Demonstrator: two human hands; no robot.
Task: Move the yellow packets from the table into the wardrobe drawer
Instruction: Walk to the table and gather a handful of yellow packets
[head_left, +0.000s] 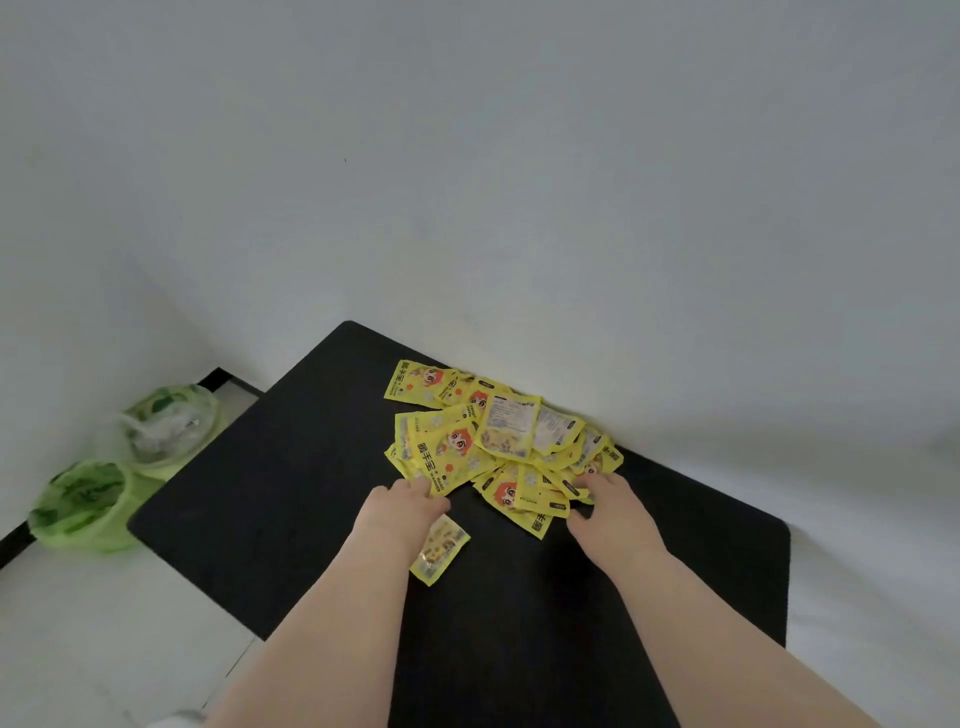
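A heap of several yellow packets (498, 441) with cartoon prints lies on the black table (291, 467), against the white wall. One loose yellow packet (439, 553) lies apart, nearer to me, partly under my left wrist. My left hand (397, 514) rests at the heap's left front edge, fingers curled onto a packet. My right hand (613, 512) sits at the heap's right front edge, its fingertips on the packets there. No wardrobe or drawer is in view.
Two green plastic bags (88, 501) sit on the pale floor left of the table, near a dark skirting strip. White walls close in behind and to the right of the table.
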